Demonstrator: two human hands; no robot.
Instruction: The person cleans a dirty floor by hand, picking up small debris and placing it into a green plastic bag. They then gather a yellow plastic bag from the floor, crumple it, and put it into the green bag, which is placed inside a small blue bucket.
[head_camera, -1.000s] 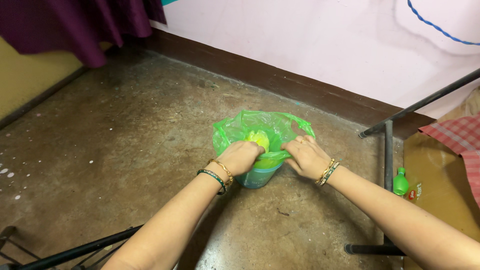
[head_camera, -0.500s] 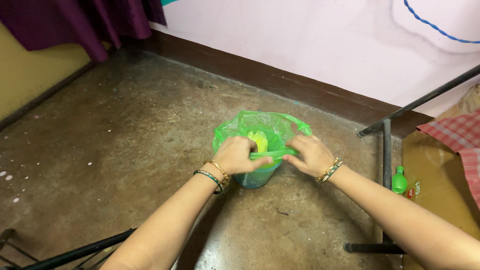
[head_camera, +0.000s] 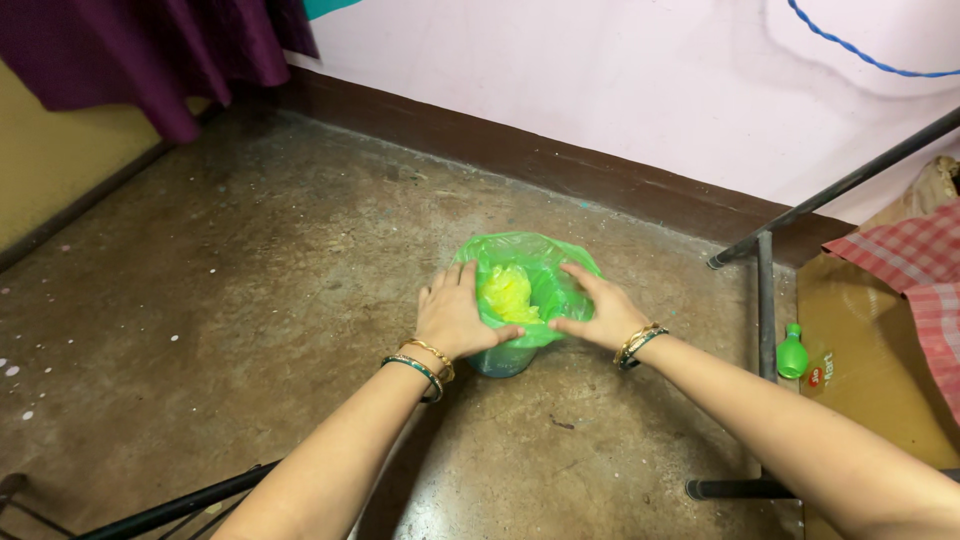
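Green bag (head_camera: 540, 275) lines a small blue bucket (head_camera: 505, 358) on the concrete floor (head_camera: 250, 300), right between my two hands. Change from a second ago: both fists were pinching the near edge of the plastic and pulling it; now the pinch is gone and the film lies folded over the rim. Left hand (head_camera: 455, 318) has its fingers (head_camera: 465, 275) spread flat, palm pressing the bag against the bucket's left side, thumb along the near rim. Right hand (head_camera: 600, 312) does the same on the right side, fingers flat and open, holding nothing, only pressing. Yellow crumpled lump (head_camera: 508, 292) sits inside the liner, just beyond both thumbs. My read: stretching is done, liner looks seated, hands are smoothing it down. Beyond the right wrist, well apart: black metal frame (head_camera: 765, 290) and a green bottle (head_camera: 792, 352) on brown board.
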